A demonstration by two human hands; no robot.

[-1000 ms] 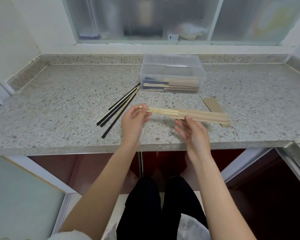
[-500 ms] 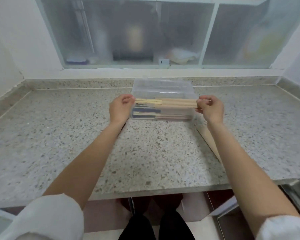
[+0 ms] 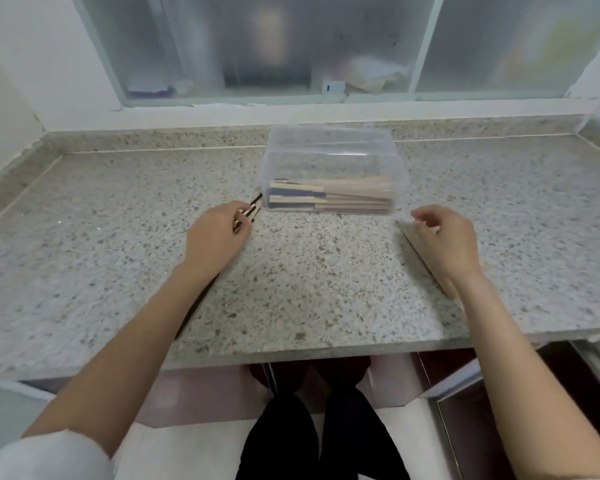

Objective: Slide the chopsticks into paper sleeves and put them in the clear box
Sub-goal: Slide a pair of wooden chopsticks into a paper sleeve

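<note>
1. Two hands are working low over the counter (image 3: 118, 237), one on each side of the clear box (image 3: 331, 154).
2. Several sleeved pairs are lying stacked inside the clear box, their paper sleeves (image 3: 355, 194) pointing right and the bare ends pointing left; none is in either hand.
3. Judging from that, the step in hand is fetching the next pair, not sleeving or boxing.
4. The left hand (image 3: 217, 239) is resting over the loose black chopsticks (image 3: 255, 202), which are lying on the counter just left of the box's near corner and running back under the forearm.
5. Its fingers are curling at the upper ends of those chopsticks and seem to be closing on them, though motion blur is making the hold hard to confirm.
6. The right hand (image 3: 442, 237) is hovering above an empty paper sleeve (image 3: 426, 258) lying flat on the counter to the right of the box; its fingers are loosely curled, slightly apart, and holding nothing.
7. The next move is calling for the left hand to lift a matched pair clear of the others and line up the tips.
8. The right hand is needing to pinch the empty paper sleeve by its open mouth, so the tips can enter without crumpling the paper.
</note>
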